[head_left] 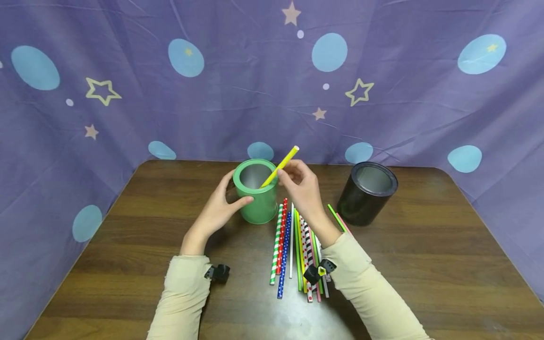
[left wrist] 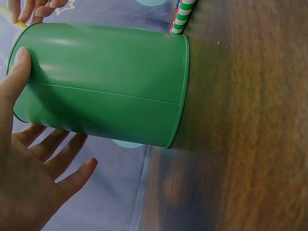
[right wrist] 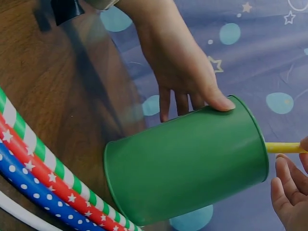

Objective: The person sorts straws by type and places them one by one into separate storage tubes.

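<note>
A green metal can stands upright on the table, open at the top. My left hand grips its left side, with the thumb on the front near the rim and the fingers behind, as the left wrist view also shows on the can. A yellow paper straw leans with its lower end inside the can. My right hand pinches this straw between thumb and fingers just above the rim. In the right wrist view the yellow straw sticks out of the can's mouth.
Several patterned straws lie in a loose bundle, among them a green-striped straw, a red straw and a blue dotted straw. A black can stands at the right on the wooden table, with a green straw near it.
</note>
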A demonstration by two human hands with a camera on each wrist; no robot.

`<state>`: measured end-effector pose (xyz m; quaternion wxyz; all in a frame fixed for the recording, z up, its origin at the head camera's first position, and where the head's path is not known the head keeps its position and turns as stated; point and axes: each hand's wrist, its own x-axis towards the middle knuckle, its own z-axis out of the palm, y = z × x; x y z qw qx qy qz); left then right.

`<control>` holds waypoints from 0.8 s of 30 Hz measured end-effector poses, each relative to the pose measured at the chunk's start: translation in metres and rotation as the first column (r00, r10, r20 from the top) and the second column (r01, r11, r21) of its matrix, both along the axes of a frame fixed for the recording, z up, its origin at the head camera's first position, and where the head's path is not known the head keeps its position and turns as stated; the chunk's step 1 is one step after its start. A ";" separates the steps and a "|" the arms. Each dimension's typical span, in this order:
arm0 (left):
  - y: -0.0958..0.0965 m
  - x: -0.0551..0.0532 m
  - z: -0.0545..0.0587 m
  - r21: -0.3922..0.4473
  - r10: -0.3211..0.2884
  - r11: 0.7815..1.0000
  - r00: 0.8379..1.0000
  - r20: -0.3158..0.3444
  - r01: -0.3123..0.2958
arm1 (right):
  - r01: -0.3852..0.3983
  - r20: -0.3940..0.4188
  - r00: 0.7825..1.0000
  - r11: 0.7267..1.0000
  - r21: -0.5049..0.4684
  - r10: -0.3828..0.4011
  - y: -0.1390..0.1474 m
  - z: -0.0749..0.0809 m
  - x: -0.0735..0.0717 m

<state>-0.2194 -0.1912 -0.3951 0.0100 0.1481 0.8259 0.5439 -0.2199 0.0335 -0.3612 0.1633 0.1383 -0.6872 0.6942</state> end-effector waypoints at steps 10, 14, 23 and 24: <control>0.001 0.001 -0.001 -0.022 0.010 1.000 1.000 0.004 -0.010 | -0.011 0.030 1.000 1.000 0.028 0.010 0.004 -0.008 0.002; 0.002 0.001 -0.001 -0.019 0.007 1.000 1.000 -0.006 -0.007 | -0.029 0.039 0.999 0.999 0.034 0.027 0.014 -0.011 0.005; 0.001 0.000 -0.001 -0.009 0.003 1.000 1.000 -0.021 -0.003 | -0.033 0.083 0.996 0.987 0.158 0.020 0.041 -0.020 0.013; 0.001 0.000 -0.001 -0.012 0.004 1.000 1.000 -0.022 -0.004 | -0.037 0.097 0.995 0.985 0.166 0.021 0.044 -0.021 0.014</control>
